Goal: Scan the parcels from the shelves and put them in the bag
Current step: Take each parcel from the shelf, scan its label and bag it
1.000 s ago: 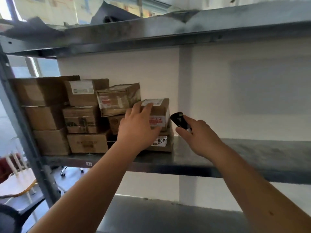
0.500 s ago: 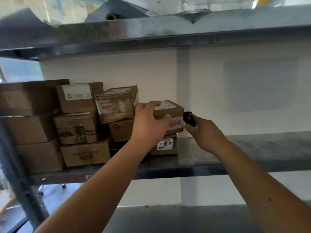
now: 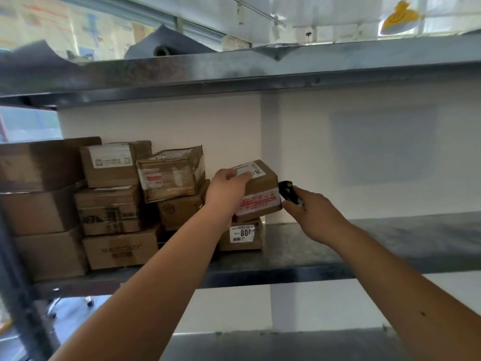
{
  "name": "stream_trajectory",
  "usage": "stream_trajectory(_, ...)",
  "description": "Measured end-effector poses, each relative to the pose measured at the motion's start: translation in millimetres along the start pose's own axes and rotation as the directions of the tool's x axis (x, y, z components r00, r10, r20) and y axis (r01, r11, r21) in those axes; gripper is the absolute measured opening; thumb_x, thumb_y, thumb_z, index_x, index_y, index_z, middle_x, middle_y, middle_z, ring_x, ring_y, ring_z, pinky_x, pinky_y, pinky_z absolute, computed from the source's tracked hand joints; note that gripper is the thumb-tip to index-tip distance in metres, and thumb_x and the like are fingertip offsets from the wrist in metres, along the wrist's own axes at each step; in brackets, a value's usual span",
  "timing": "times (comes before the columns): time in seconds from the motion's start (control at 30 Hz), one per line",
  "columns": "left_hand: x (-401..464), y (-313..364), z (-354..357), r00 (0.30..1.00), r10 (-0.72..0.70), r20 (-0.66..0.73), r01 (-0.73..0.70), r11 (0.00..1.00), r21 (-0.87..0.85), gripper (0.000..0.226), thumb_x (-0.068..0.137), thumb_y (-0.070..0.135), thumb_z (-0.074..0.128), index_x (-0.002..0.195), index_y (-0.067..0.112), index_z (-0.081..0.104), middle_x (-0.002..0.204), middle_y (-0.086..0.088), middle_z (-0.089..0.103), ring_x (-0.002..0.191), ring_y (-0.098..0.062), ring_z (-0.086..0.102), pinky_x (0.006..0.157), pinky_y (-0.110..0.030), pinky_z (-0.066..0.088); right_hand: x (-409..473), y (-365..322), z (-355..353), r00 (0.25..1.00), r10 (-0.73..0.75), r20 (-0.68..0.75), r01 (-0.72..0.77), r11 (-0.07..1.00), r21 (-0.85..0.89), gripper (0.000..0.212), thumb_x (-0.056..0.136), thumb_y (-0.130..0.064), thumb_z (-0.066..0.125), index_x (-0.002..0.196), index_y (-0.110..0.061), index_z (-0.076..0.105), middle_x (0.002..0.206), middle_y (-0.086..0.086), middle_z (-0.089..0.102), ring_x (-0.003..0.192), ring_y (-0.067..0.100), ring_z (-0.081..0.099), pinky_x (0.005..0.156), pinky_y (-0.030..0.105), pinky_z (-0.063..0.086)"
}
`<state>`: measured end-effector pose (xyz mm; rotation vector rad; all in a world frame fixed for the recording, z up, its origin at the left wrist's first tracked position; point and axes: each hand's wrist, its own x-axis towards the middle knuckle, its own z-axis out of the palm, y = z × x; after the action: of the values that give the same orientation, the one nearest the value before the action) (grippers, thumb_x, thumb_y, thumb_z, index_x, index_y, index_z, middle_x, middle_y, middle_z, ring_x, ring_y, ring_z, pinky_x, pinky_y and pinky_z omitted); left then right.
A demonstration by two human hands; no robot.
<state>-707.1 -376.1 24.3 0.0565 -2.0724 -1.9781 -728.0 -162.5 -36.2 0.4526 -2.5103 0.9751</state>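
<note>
Left hand [image 3: 227, 194]: you are gripping the tilted box [image 3: 260, 192] over the shelf [image 3: 364, 246].
Right hand [image 3: 316, 216]: you are holding the scanner [image 3: 288, 191] beside it.

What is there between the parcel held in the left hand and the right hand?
In the head view, only the black scanner, gripped by the right hand, lies there, its tip beside the right face of the parcel that the left hand holds.

Grey metal shelving [image 3: 377, 246] before me, white wall [image 3: 182, 128] behind; daylight through windows [image 3: 28, 123] at my left.
</note>
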Motion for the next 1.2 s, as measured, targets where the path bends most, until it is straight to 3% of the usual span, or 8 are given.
stream_trajectory(0.17, -13, -3, 24, 0.996, 0.088, -0.005, -0.087, 0.985, -0.147, 0.028, 0.098, 0.025, 0.072, 0.116, 0.043, 0.061, 0.119, 0.004, 0.066, 0.097, -0.021, 0.074, 0.071, -0.038, 0.066, -23, 11, -29, 0.999, 0.001, -0.043, -0.002, 1.0, -0.022, 0.049, 0.105, -0.051, 0.048, 0.15, -0.032, 0.048, 0.11, 0.0, 0.067, 0.088, 0.008, 0.061, 0.066, 0.027, 0.045)
stream_trajectory(0.27, -23, -6, 50, 0.979, 0.204, 0.024, -0.197, 0.966, -0.167, 0.059, 0.091, 0.016, 0.081, 0.114, 0.062, 0.052, 0.128, 0.007, 0.065, 0.107, -0.02, 0.072, 0.08, -0.043, 0.066, -42, 27, -48, 0.998, 0.039, -0.043, -0.042, 0.998, -0.055, 0.047, 0.104, -0.05, 0.051, 0.148, -0.032, 0.049, 0.098, 0.001, 0.064, 0.08, 0.012, 0.061, 0.06, 0.028, 0.041)
stream_trajectory(0.43, -37, -19, 90, 0.935, 0.307, 0.179, -0.316, 0.948, 0.023, 0.115, 0.061, 0.039, 0.099, 0.119, 0.093, 0.016, 0.153, 0.004, 0.044, 0.135, -0.025, 0.052, 0.107, -0.058, 0.053, -77, 61, -81, 0.993, 0.1, -0.068, -0.108, 0.987, -0.116, 0.039, 0.102, -0.054, 0.051, 0.137, -0.037, 0.054, 0.087, 0.002, 0.059, 0.073, 0.013, 0.06, 0.056, 0.027, 0.037)
stream_trajectory(0.6, -43, -40, 130, 0.84, 0.428, 0.332, -0.485, 0.868, 0.106, 0.135, 0.047, 0.058, 0.1, 0.152, 0.066, 0.015, 0.149, 0.023, 0.046, 0.14, -0.01, 0.048, 0.115, -0.047, 0.048, -104, 92, -108, 0.984, 0.165, -0.066, -0.173, 0.974, -0.145, 0.033, 0.101, -0.06, 0.048, 0.131, -0.047, 0.051, 0.086, -0.002, 0.058, 0.071, 0.01, 0.06, 0.054, 0.024, 0.036)
stream_trajectory(0.77, -50, -53, 156, 0.775, 0.533, 0.339, -0.575, 0.817, 0.029, 0.115, 0.05, 0.053, 0.1, 0.14, 0.074, 0.03, 0.135, 0.038, 0.055, 0.127, 0.009, 0.055, 0.094, -0.013, 0.053, -119, 111, -127, 0.976, 0.212, -0.049, -0.216, 0.97, -0.115, 0.041, 0.1, -0.061, 0.049, 0.139, -0.05, 0.05, 0.088, -0.004, 0.06, 0.074, 0.011, 0.063, 0.058, 0.026, 0.042)
stream_trajectory(0.9, -52, -64, 168, 0.814, 0.466, 0.347, -0.519, 0.851, 0.075, 0.135, 0.046, 0.053, 0.102, 0.157, 0.057, 0.025, 0.151, 0.01, 0.047, 0.136, -0.016, 0.052, 0.108, -0.046, 0.054, -134, 122, -135, 0.976, 0.217, -0.029, -0.219, 0.971, -0.095, 0.045, 0.102, -0.061, 0.045, 0.145, -0.047, 0.05, 0.088, -0.01, 0.061, 0.076, 0.008, 0.061, 0.059, 0.022, 0.039)
stream_trajectory(1.07, -52, -77, 179, 0.824, 0.495, 0.277, -0.562, 0.777, 0.283, 0.132, 0.05, 0.054, 0.101, 0.151, 0.066, 0.018, 0.154, 0.011, 0.025, 0.122, 0.0, 0.048, 0.106, -0.022, 0.045, -150, 128, -145, 0.981, 0.192, -0.007, -0.191, 0.976, -0.106, 0.052, 0.1, -0.065, 0.043, 0.15, -0.05, 0.044, 0.092, -0.023, 0.057, 0.083, 0.001, 0.06, 0.06, 0.014, 0.041)
stream_trajectory(1.2, -52, -85, 198, 0.805, 0.549, 0.224, -0.589, 0.7, 0.404, 0.131, 0.056, 0.057, 0.099, 0.155, 0.057, 0.013, 0.162, 0.013, 0.011, 0.142, -0.024, 0.041, 0.115, -0.042, 0.046, -159, 126, -153, 0.983, 0.181, 0.034, -0.177, 0.98, -0.092, 0.05, 0.1, -0.064, 0.047, 0.149, -0.054, 0.044, 0.087, -0.03, 0.058, 0.082, -0.013, 0.058, 0.058, 0.003, 0.041)
